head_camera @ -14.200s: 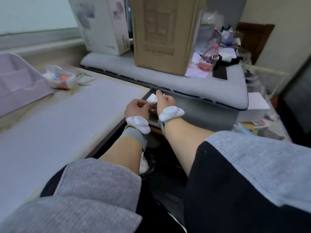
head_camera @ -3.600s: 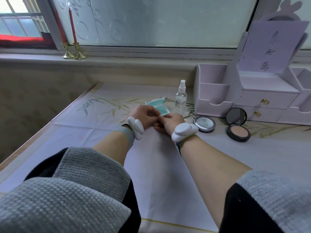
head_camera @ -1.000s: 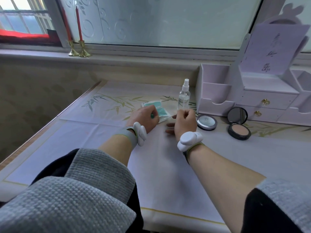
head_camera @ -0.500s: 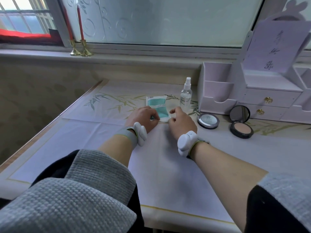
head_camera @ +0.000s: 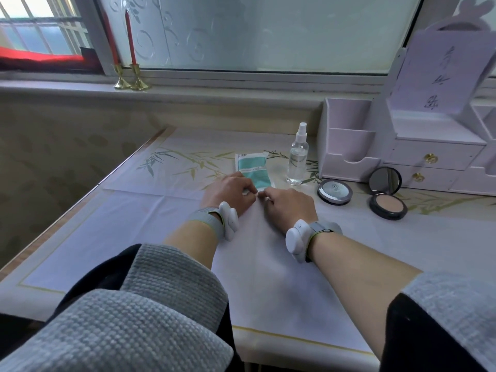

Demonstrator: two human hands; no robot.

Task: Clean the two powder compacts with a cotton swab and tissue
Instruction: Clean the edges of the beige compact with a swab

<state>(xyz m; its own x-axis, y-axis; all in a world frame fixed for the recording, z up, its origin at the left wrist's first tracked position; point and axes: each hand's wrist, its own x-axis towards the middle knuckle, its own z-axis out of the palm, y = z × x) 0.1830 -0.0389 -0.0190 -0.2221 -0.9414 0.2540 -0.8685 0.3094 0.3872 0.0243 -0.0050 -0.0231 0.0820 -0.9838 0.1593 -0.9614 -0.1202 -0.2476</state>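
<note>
**A:** Where are the two compacts?

**B:** Side by side on the pale table (head_camera: 134,237), not touching. The round compact with a silver lid (head_camera: 334,191) lies flat and closed, lid up. To its right, the round black compact (head_camera: 388,208) is open. Its beige powder pan faces up, and its mirror lid (head_camera: 385,181) stands raised behind the pan.

**A:** And the swab and tissue?

**B:** I can only see a flat teal-and-white packet (head_camera: 252,170), lying lengthwise left of the closed compact. Its near end meets the curled fingertips of the left hand (head_camera: 228,193) and right hand (head_camera: 290,208). A white speck shows between them, too small to identify.
</note>
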